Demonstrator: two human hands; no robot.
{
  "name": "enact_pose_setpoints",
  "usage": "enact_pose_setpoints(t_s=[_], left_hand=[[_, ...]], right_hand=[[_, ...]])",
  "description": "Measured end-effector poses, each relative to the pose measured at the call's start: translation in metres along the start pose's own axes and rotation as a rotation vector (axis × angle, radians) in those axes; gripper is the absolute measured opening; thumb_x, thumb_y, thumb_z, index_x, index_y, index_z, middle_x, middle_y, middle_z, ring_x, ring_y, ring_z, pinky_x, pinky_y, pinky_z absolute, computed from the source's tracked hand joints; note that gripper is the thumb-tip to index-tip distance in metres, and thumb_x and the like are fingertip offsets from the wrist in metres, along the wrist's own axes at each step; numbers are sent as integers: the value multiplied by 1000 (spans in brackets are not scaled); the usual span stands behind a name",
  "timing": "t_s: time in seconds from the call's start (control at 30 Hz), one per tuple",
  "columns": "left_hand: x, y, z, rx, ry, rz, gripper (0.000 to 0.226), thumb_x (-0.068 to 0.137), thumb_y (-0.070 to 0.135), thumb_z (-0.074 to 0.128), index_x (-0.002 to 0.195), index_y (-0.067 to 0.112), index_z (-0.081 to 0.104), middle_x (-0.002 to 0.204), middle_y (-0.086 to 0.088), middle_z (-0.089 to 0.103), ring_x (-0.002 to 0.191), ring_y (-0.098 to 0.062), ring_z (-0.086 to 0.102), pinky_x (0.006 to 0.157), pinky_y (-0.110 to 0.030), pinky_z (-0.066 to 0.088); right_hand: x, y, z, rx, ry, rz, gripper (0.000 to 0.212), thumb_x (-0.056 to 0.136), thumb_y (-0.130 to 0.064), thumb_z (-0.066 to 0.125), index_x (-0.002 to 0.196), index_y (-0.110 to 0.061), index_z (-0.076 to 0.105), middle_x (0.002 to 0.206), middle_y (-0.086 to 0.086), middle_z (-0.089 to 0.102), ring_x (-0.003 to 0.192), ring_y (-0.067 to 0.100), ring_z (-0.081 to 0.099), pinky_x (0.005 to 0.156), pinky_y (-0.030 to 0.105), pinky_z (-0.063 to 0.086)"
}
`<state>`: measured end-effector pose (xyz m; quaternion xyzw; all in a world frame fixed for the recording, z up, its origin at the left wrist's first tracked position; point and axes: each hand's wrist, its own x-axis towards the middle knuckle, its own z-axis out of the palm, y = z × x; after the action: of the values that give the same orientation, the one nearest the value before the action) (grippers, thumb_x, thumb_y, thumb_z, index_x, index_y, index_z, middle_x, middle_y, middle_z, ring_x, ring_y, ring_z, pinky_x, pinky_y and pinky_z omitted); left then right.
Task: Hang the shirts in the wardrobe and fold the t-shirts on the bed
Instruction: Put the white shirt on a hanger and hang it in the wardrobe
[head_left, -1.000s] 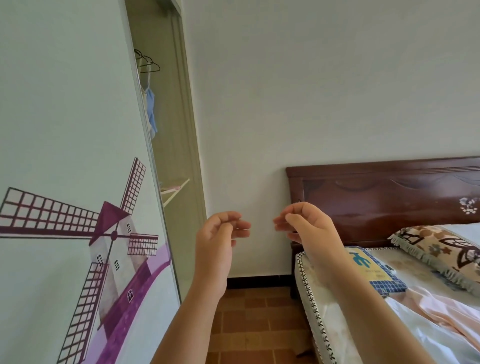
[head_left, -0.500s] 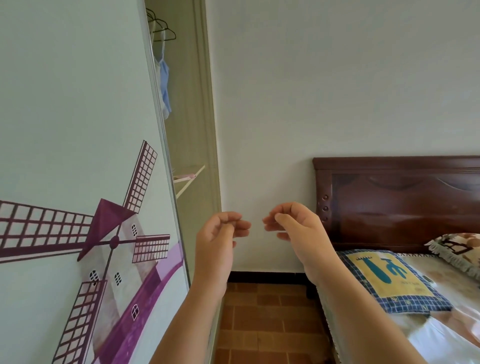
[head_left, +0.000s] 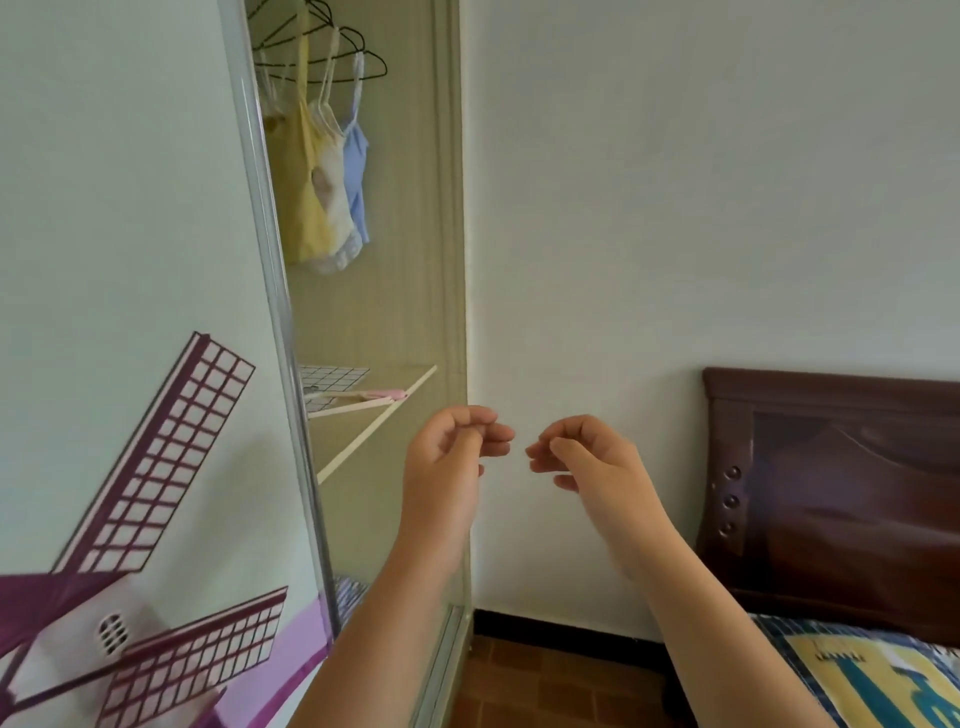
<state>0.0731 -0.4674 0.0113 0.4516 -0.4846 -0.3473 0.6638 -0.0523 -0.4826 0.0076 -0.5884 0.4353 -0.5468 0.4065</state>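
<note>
My left hand (head_left: 447, 462) and my right hand (head_left: 592, 462) are raised side by side in front of the wall, fingers curled inward, fingertips almost meeting, with nothing in either. To the upper left the wardrobe (head_left: 405, 260) stands open. Inside it hang a yellow top (head_left: 301, 176), a cream top (head_left: 332, 192) and a blue top (head_left: 357, 171) on dark wire hangers (head_left: 332, 57). The bed (head_left: 872, 675) shows only at the lower right corner, with a blue and yellow pillow on it.
The wardrobe's sliding door (head_left: 130, 364), printed with a purple windmill, fills the left side. A shelf (head_left: 374, 410) inside holds folded items. A dark wooden headboard (head_left: 831, 483) stands at the right. A strip of brown tiled floor (head_left: 550, 686) lies between wardrobe and bed.
The view has turned left toward the wardrobe, so more hanging tops show and most of the bed has left the frame. Both hands keep the same curled pose.
</note>
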Motion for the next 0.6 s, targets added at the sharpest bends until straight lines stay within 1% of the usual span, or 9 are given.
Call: enact_pose_setpoints(t_s=[0.1,0.13,0.27,0.43,0.6], left_hand=[[27,-17,2,-1,58,-35,25,94,2,44,83,17,61,70,7,71,68,-4,66,62,-21,42],[36,-23,1,-7,73,-54,25,93,2,44,83,16,61,70,7,71,67,-4,66,63,-22,42],[75,-41,-1,-16,118,-72,25,93,0,43,84,15,61,68,7,71,65,-3,65,64,-24,42],[123,-72,-6,8,153,-79,25,93,1,45,83,17,61,69,7,71,66,-4,65,64,-24,41],[188,-106,-15,-14,189,-83,24,93,2,45,84,16,61,67,8,70,64,-2,65,64,-25,41]], right_hand=[[35,10,4,51,-32,0,21,92,-2,44,83,-15,57,82,-1,69,75,9,64,69,20,46],[44,15,7,55,-51,4,21,92,-2,44,83,-15,57,82,-1,69,75,10,64,68,19,46],[82,34,22,64,-102,8,21,92,-1,44,82,-14,57,81,1,68,74,11,64,58,8,45],[134,59,42,111,-132,19,20,91,1,44,81,-12,57,81,4,68,71,11,63,57,7,44],[198,85,74,100,-148,12,21,91,0,45,80,-13,56,80,3,67,71,10,63,57,6,44]])
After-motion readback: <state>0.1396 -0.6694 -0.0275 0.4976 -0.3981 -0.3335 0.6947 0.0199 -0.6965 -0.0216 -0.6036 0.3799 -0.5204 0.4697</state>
